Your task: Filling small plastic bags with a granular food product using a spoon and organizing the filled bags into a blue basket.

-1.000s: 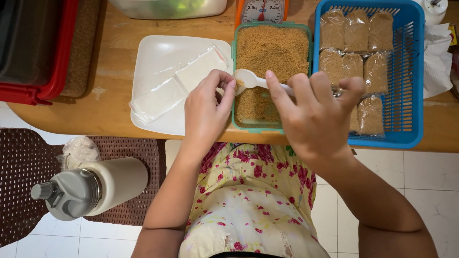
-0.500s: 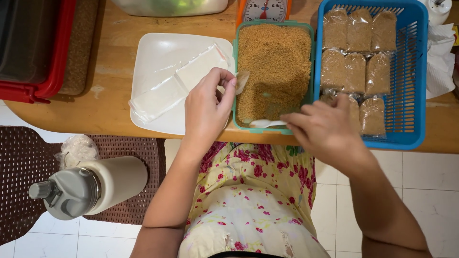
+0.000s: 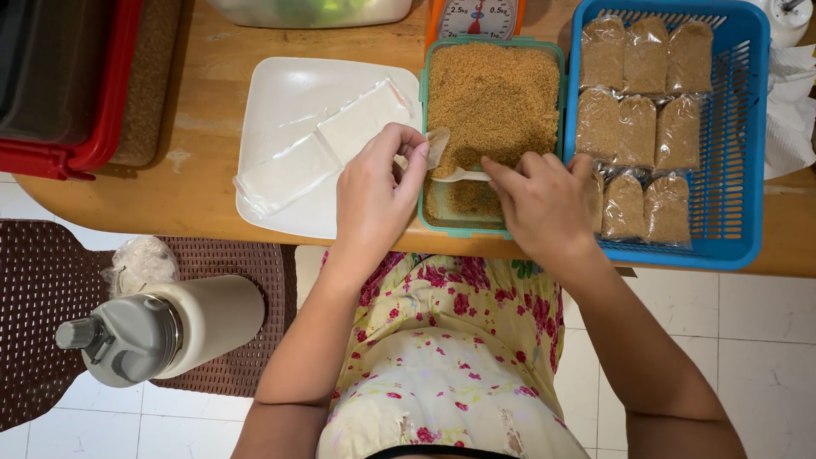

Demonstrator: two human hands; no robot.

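Note:
My left hand [image 3: 376, 194] pinches a small clear plastic bag [image 3: 436, 144] at the left rim of a green-rimmed tub [image 3: 493, 123] filled with brown granules. My right hand [image 3: 544, 202] grips a white spoon [image 3: 463, 174], whose bowl lies in the granules near the tub's front, just right of the bag. A white square plate [image 3: 289, 102] with a stack of empty clear bags [image 3: 319, 146] sits left of the tub. A blue basket [image 3: 748, 144] at the right holds several filled bags of the brown granules [image 3: 633, 119].
A kitchen scale [image 3: 476, 15] stands behind the tub. A red-rimmed bin [image 3: 93, 127] is at the far left of the wooden table [image 3: 191, 178]. White tissue [image 3: 790, 110] lies at the far right. A beige flask [image 3: 161, 331] lies on a brown mat [image 3: 34, 280] on the tiled floor.
My right hand went from holding the spoon up at the bag, down to the tub's near edge, then moved the spoon into the granules. My left hand stayed holding the bag.

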